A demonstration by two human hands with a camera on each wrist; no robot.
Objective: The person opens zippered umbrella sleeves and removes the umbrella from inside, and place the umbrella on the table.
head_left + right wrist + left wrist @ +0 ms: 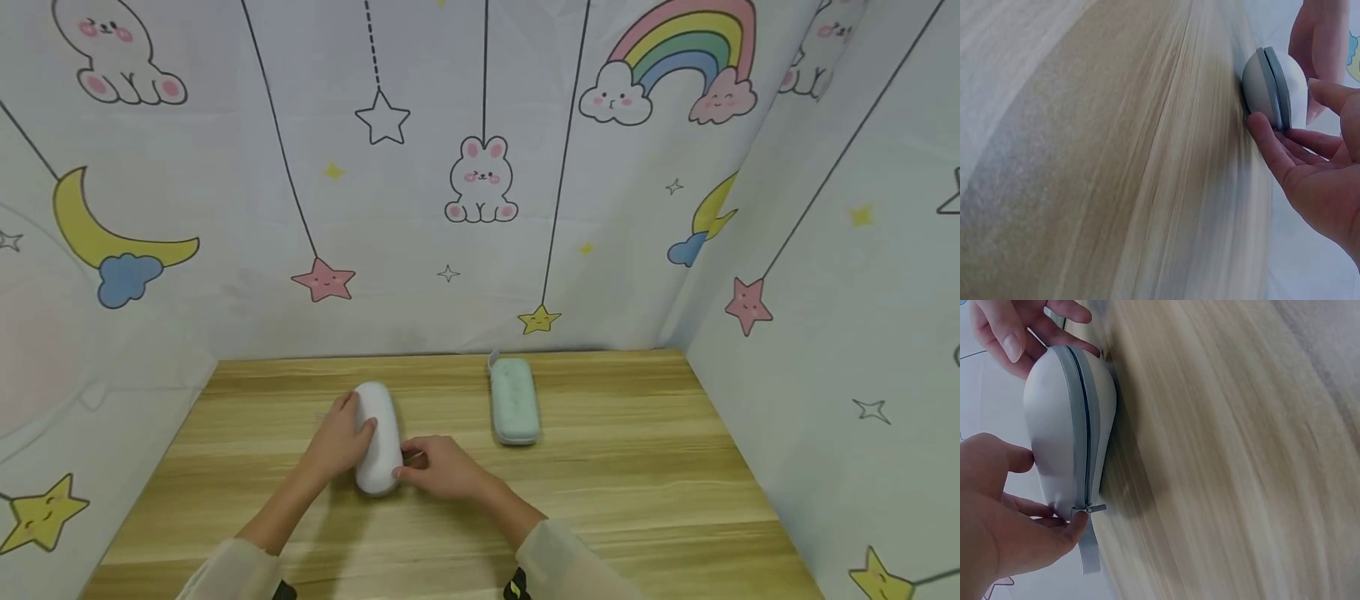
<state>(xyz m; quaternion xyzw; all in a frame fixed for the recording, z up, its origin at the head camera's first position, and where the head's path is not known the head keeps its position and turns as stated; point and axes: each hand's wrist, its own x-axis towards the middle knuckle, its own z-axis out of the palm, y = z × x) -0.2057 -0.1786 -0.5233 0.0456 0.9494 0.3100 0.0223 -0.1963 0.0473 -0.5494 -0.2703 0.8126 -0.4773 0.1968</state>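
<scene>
A white zip-up glasses case (379, 442) with a grey zip is between my two hands over the wooden table. My left hand (342, 437) grips it from the left, thumb on its upper surface. In the left wrist view, a fingertip of that hand lies at the zip pull (1096, 508), near a grey strap (1089, 551) at the case's end. At the opposite end, my right hand (448, 468) touches the case with extended fingers. In the right wrist view its thumb (1329, 94) stands close beside the white shell. The zip line runs closed along the side.
A mint-green zip-up case (515, 402) with a small loop lies farther back on the wooden table (622, 475), right of the hands. White cloth walls (420, 317) printed with stars, rabbits and a rainbow rise behind the table and at both sides.
</scene>
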